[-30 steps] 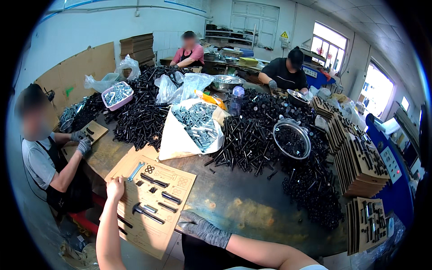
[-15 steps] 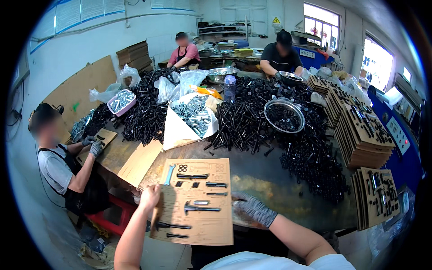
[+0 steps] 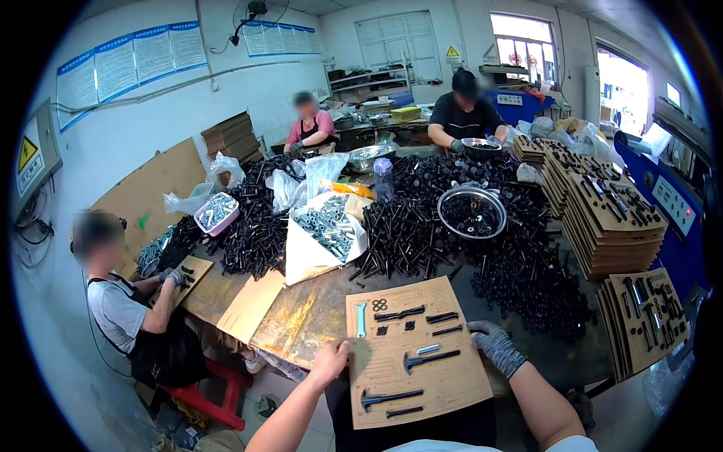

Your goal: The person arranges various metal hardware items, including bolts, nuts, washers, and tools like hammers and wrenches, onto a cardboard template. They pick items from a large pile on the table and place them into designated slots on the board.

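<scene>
At the near edge of the worktable, the cardboard sheet lies before you, its mounted face toward you. Your left hand is clamped on its left edge; your right hand meets the right edge, though whether its fingers grip there cannot be told. For good control, support both edges evenly and avoid flexing, which could loosen the lower T-headed black piece, pale-blue wrench or black rings.
</scene>
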Demonstrator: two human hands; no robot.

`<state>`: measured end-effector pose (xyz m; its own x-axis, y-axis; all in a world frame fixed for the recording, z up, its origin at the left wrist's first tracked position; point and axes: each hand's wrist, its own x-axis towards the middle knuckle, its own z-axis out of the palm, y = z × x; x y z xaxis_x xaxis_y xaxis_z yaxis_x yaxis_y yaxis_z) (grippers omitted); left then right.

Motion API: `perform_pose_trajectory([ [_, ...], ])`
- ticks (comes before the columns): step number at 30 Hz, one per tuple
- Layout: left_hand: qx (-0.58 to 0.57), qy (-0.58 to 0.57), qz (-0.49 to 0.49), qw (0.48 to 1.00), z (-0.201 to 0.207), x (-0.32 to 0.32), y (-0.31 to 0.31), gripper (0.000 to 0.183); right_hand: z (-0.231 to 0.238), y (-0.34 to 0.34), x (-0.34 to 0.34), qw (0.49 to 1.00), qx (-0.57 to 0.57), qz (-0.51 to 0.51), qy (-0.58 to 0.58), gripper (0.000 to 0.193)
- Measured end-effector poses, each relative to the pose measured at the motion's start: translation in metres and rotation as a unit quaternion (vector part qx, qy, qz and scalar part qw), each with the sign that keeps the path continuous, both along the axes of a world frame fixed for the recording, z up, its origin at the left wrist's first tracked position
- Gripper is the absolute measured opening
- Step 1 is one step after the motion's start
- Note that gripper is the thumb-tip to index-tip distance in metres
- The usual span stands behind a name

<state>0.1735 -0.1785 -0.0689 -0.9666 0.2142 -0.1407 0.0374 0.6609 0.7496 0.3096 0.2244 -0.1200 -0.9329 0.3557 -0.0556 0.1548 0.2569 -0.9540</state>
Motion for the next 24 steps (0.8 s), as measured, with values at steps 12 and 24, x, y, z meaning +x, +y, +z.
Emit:
perform_pose_trajectory([
  [12,0.035,0.01,-0.074,0.997,-0.031,-0.028,0.054,0.04,0.01,0.033,0.013,0.998,0.028,-0.049,0.039,0.026],
  [24,-0.046,0.027,-0.078,0.996,-0.009,-0.051,0.083,0.035,0.029,0.085,-0.088,0.914,0.359,-0.085,0.169,0.022],
])
